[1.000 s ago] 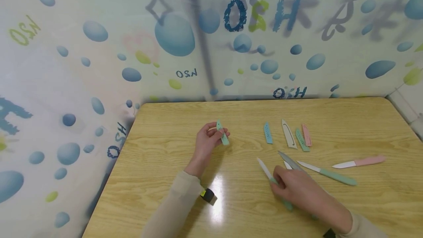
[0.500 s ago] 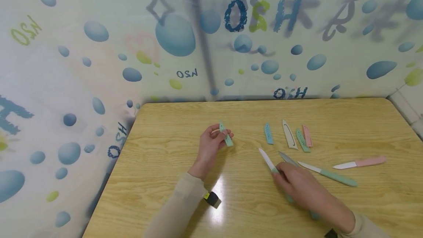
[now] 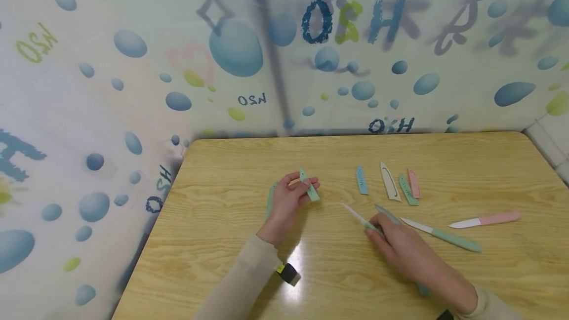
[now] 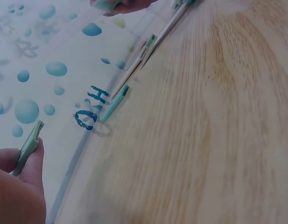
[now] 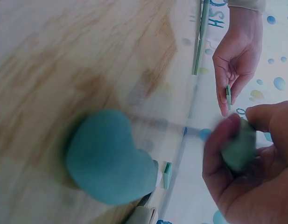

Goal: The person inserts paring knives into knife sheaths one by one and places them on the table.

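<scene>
Mint-green, narrow, plastic-looking blade cover (image 3: 313,193) is held over the wooden table (image 3: 200,201), pinched by the left hand (image 3: 286,201), apparently to leave its ends free. Right hand (image 3: 402,251) grips a white-bladed, green-handled knife (image 3: 360,219) at the handle, presumably to stay off the edge; tip points towards the cover. Flat blue plastic-looking sheath (image 3: 362,180) lies beyond.
</scene>
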The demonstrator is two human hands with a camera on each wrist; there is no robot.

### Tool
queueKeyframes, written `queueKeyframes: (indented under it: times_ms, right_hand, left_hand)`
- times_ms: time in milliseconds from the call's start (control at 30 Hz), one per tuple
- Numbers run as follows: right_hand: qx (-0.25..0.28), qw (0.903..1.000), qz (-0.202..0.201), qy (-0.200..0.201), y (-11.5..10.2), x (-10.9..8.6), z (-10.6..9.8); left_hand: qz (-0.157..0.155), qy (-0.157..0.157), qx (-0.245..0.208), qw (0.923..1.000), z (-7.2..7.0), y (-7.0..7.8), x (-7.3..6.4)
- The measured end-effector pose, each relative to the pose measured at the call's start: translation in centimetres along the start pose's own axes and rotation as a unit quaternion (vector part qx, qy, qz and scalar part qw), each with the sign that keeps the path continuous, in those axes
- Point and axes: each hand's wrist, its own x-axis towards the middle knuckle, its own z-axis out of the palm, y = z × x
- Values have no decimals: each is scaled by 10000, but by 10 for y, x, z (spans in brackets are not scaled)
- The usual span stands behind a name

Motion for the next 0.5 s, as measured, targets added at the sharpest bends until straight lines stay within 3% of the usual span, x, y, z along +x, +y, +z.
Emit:
queueKeyframes:
  times_ms: [200,500]
  right_hand:
    - [79,9999,106,52,-2,2,-1]
    - [-147,9991,-278,285,-2,2,0]
  left_hand:
    - [-49,-100,-124,9999,3,-3,-1]
    - [-181,-161,-341,9991,8,-4,-3]
